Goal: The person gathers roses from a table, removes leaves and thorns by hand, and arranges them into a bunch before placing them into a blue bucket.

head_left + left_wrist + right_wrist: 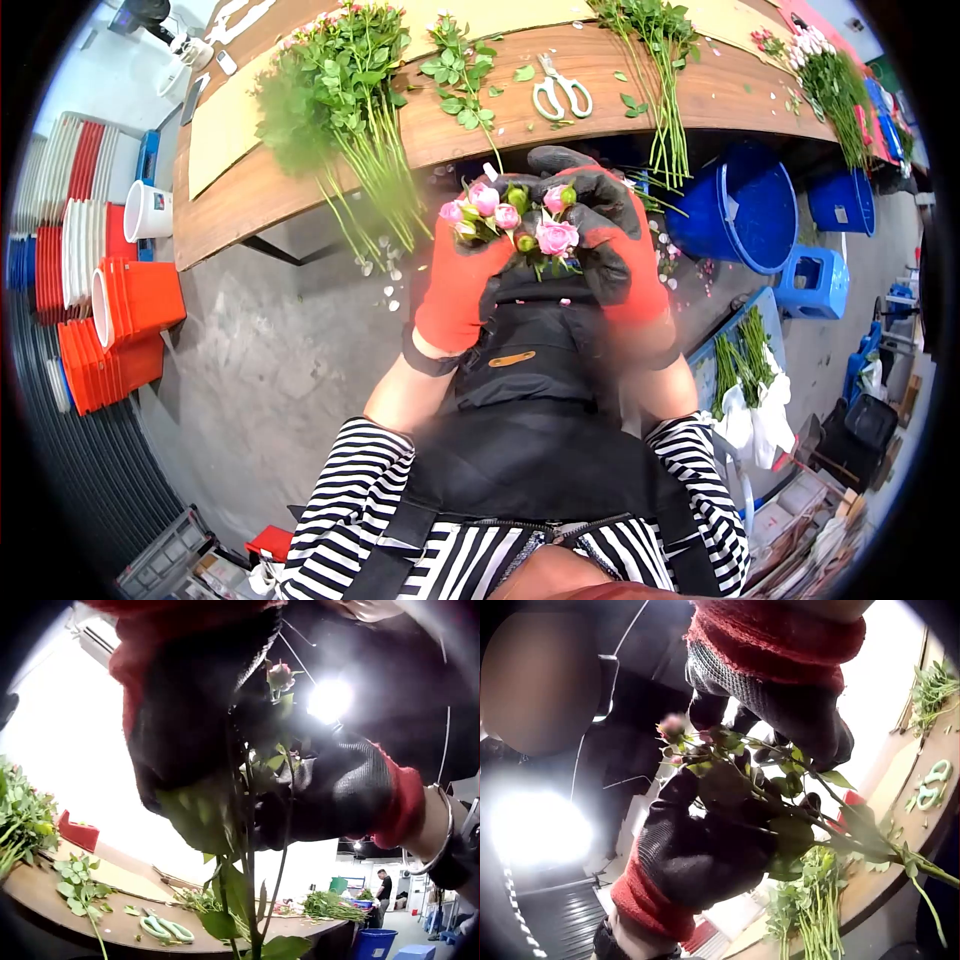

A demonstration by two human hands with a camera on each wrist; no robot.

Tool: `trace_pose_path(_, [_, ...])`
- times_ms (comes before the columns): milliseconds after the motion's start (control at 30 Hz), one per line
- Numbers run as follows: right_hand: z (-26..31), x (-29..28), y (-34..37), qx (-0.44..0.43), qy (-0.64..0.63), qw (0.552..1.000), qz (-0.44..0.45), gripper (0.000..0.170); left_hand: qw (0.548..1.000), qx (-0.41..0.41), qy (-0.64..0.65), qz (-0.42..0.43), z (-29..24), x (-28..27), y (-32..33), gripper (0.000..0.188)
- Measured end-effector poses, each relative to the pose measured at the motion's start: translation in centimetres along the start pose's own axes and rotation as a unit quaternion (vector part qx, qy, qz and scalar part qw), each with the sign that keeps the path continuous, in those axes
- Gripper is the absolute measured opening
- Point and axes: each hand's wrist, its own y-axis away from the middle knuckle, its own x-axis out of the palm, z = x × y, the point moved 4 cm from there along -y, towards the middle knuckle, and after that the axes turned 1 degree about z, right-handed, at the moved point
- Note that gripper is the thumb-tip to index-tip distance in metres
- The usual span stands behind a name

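Between both gloved hands, in front of the black apron, is a spray rose [557,237] with several pink blooms and green buds. The left hand [462,290], in a red and black glove, grips its stem below the flowers. From the other side the right hand [620,245] curls its fingers at the flower heads and upper stem. In the right wrist view the leafy stem [844,838] slants down to the right, past the left hand [705,859]. Leaves and gloves partly hide the fingertips.
A wooden table [300,205] stands ahead, bearing a large leafy rose bunch [350,60], a single cut stem [460,75], scissors [560,95] and another bunch [655,50]. Blue buckets [745,205] and a blue stool [812,282] stand at right, orange bins [140,300] at left.
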Motion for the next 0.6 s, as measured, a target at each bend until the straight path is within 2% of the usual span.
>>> trace_pose_path(133, [-0.5,0.0,-0.1,-0.082,0.079,0.993,0.036,0.042,0.999,0.014,-0.034,0.006,-0.9,1.5,0.3,0.051])
trace_pose_path(233, [1.5,1.1,0.6,-0.127,0.214,0.969,-0.003,0.043,0.99,0.025,-0.11,0.089,-1.5,1.2,-0.2,0.043])
trace_pose_path(333, [1.3,1.1,1.2,-0.082,0.154,0.985,-0.018,0.047,0.987,0.03,-0.149,0.046,-1.4,0.6,-0.1,0.038])
trace_pose_path(400, [2.4,1.5,1.4,-0.16,0.265,0.951,-0.001,0.047,0.982,0.05,-0.182,0.027,-1.4,0.4,-0.2,0.036])
trace_pose_path(467, [3.3,1.5,1.8,-0.265,0.385,0.883,0.052,0.046,0.982,0.062,-0.177,0.007,-1.5,0.3,-0.2,0.035])
trace_pose_path(500, [3.7,1.8,2.1,-0.288,0.394,0.871,0.057,0.043,0.986,0.06,-0.155,-0.006,-1.7,0.3,-0.1,0.035])
trace_pose_path(567, [3.9,2.3,2.5,-0.231,0.37,0.899,0.048,0.042,0.995,0.052,-0.077,-0.028,-1.5,0.3,0.0,0.035])
trace_pose_path(600, [3.8,2.4,2.8,-0.202,0.357,0.911,0.043,0.042,0.993,0.063,-0.101,-0.013,-1.6,0.4,0.0,0.036])
